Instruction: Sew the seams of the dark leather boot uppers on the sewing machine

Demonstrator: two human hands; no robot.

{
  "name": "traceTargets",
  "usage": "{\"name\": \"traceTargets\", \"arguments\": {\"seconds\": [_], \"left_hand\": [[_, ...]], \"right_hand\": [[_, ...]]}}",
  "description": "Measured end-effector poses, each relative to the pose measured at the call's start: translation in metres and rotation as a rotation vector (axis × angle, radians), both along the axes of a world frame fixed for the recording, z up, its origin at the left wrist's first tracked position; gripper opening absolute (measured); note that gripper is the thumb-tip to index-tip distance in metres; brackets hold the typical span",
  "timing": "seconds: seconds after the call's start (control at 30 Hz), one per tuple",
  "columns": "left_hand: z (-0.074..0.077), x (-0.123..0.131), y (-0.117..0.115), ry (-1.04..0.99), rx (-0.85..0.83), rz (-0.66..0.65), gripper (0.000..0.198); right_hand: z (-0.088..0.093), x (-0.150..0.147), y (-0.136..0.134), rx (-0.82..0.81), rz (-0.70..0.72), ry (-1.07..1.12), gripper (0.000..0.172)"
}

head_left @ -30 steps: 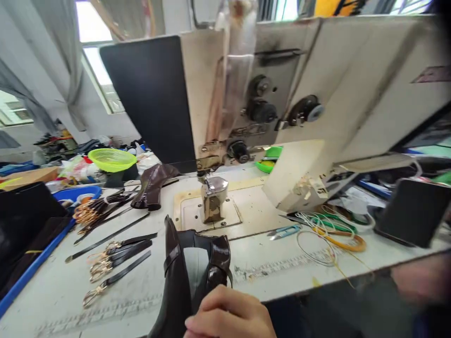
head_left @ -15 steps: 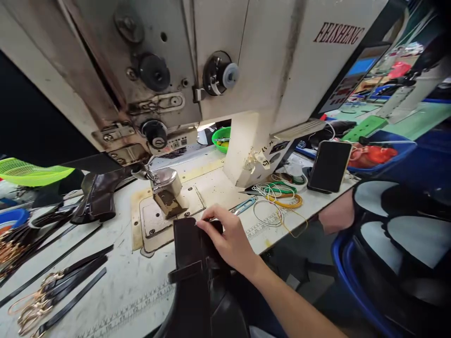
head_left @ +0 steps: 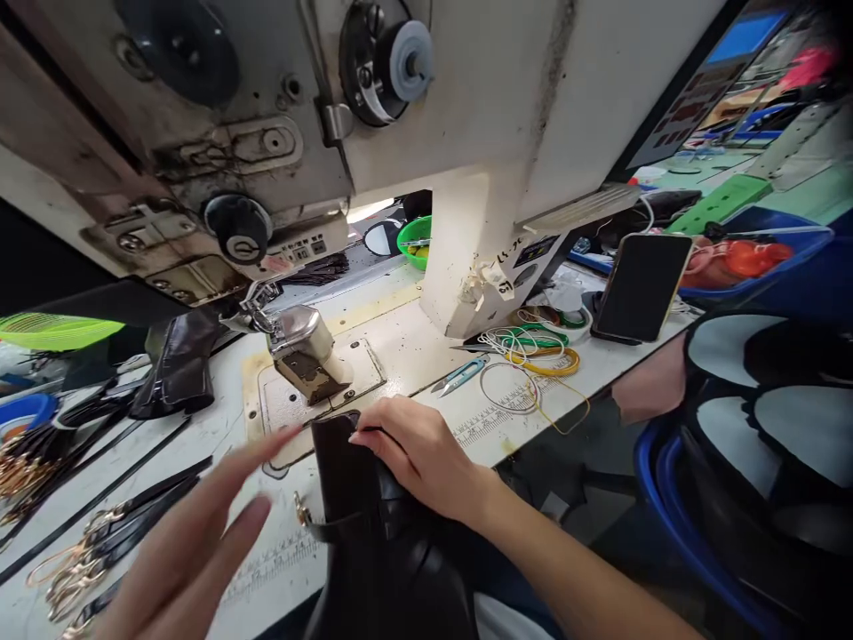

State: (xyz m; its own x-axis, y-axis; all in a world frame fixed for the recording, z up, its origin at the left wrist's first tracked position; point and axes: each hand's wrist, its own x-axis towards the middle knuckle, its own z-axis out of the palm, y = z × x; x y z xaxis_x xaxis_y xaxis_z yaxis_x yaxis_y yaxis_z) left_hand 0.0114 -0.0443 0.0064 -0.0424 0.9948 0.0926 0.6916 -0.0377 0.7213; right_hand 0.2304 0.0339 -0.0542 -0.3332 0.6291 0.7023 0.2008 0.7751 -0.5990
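A dark brown glossy boot upper (head_left: pixel 363 524) with a strap and a small gold buckle stands at the table's front edge, just before the post of the sewing machine (head_left: pixel 299 351). My right hand (head_left: pixel 417 453) grips its top rim, fingers curled over the edge. My left hand (head_left: pixel 193 551) comes in from the lower left, blurred, with fingers stretched out and apart, close to the boot's left side and holding nothing.
Black straps with gold buckles (head_left: pixel 99 542) lie at the left. Another brown leather piece (head_left: pixel 177 364) rests behind them. Thread snips (head_left: pixel 457 378), coiled cords (head_left: pixel 533 351) and a black phone (head_left: pixel 640 289) sit to the right. A blue bin (head_left: pixel 760 258) is at far right.
My left hand has come into view from the lower left toward the boot. My right hand stays on the boot's top rim. The view has moved closer to the machine.
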Motion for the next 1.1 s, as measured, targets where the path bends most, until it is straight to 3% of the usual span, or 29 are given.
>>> {"name": "traceTargets", "arguments": {"seconds": [0.1, 0.17, 0.23, 0.33, 0.4, 0.47, 0.57, 0.63, 0.87, 1.03, 1.1], "left_hand": [[-0.008, 0.017, 0.054, 0.066, -0.092, -0.393, 0.036], [-0.024, 0.031, 0.076, 0.162, -0.174, -0.481, 0.038], [-0.042, 0.039, 0.081, 0.206, -0.188, -0.427, 0.043], [-0.061, 0.036, 0.069, 0.19, -0.186, -0.311, 0.041], [-0.065, 0.028, 0.058, 0.156, -0.234, -0.26, 0.04], [-0.062, 0.022, 0.05, 0.108, -0.325, -0.279, 0.036], [-0.059, 0.022, 0.045, 0.074, -0.437, -0.391, 0.071], [-0.061, 0.025, 0.044, 0.094, -0.444, -0.409, 0.082], [-0.077, 0.032, 0.036, 0.218, -0.328, -0.427, 0.099], [-0.079, 0.032, 0.037, 0.221, -0.338, -0.413, 0.099], [-0.08, 0.026, 0.042, 0.164, -0.366, -0.401, 0.094]], "right_hand": [[0.0, 0.007, 0.003, 0.05, 0.021, -0.113, 0.024], [-0.005, 0.017, 0.005, 0.06, 0.028, -0.213, 0.021], [-0.01, 0.031, 0.003, 0.024, 0.031, -0.295, 0.02], [-0.015, 0.051, -0.007, -0.205, 0.104, -0.379, 0.078], [-0.017, 0.061, -0.014, -0.415, 0.167, -0.416, 0.091], [-0.02, 0.066, -0.018, -0.557, 0.207, -0.42, 0.086], [-0.025, 0.066, -0.018, -0.628, 0.265, -0.406, 0.084], [-0.028, 0.064, -0.016, -0.62, 0.292, -0.421, 0.085], [-0.032, 0.066, -0.016, -0.588, 0.301, -0.509, 0.085], [-0.029, 0.065, -0.015, -0.567, 0.285, -0.532, 0.09], [-0.029, 0.055, -0.013, -0.513, 0.22, -0.543, 0.082]]}}
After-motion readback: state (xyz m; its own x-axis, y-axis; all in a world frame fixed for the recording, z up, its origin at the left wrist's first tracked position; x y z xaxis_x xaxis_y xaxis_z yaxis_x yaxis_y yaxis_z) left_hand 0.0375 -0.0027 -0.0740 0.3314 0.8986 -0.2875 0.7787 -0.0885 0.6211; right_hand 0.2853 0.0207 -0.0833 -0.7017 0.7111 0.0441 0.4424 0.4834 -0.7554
